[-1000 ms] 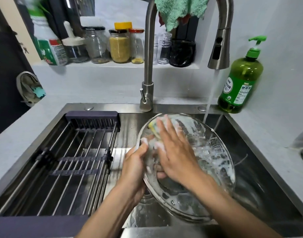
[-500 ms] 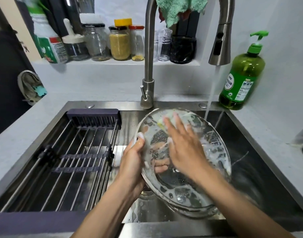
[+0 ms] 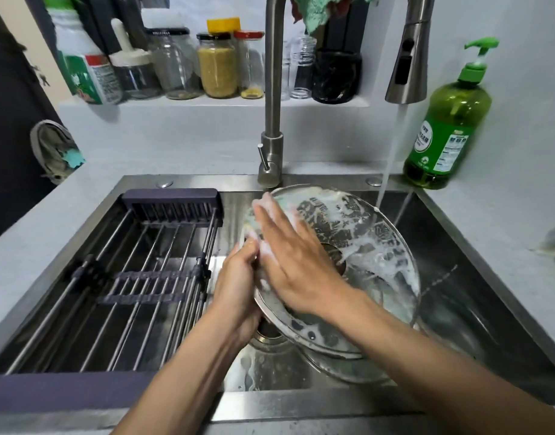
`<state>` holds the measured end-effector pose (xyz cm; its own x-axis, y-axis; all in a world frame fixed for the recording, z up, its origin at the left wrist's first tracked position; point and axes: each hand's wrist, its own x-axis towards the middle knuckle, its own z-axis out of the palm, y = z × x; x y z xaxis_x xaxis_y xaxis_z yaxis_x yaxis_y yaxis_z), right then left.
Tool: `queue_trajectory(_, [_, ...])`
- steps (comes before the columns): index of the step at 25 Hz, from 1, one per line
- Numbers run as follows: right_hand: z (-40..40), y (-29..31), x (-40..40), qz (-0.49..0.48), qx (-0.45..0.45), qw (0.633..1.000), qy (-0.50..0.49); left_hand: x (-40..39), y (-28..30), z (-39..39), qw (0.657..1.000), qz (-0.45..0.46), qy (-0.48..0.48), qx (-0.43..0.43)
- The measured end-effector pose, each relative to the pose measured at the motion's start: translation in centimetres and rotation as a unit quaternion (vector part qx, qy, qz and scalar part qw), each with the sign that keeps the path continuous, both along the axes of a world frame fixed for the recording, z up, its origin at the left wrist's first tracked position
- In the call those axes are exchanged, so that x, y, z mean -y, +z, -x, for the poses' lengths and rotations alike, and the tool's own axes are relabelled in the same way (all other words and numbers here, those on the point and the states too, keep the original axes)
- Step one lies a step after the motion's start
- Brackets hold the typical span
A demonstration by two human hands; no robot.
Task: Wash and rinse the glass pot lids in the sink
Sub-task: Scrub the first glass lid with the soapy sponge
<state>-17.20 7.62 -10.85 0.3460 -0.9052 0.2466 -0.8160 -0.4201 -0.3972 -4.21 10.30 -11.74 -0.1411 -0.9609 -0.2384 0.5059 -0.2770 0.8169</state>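
— Where was the glass lid (image 3: 358, 246)?

— Tilted over the sink (image 3: 477, 277), rim gripped at its left edge by the left hand (image 3: 238, 287), foam streaked across the glass.

— And the right hand (image 3: 296, 262)?

— Fingers straight, pressing a soapy sponge (image 3: 263, 208) flat to the glass. Half a second before, it worked nearer the centre; it had swept to the upper-left rim.

— Meaning?

— Scrubbing likely neared its end. Water ran from the faucet (image 3: 406, 73) beside the lid, rinse not yet begun.
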Motion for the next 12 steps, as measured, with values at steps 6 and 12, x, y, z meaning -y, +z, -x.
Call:
queue_trajectory(6, [0.6, 0.1, -0.4, -0.007, -0.005, 1.0, -0.021, 0.3, 0.2, -0.6, 1.0, -0.015, -0.009, -0.008])
queue_trajectory(12, [3.3, -0.3, -2.8, -0.001, -0.05, 0.999, 0.009, 0.1, 0.1, -0.9, 1.0, -0.013, -0.014, -0.015])
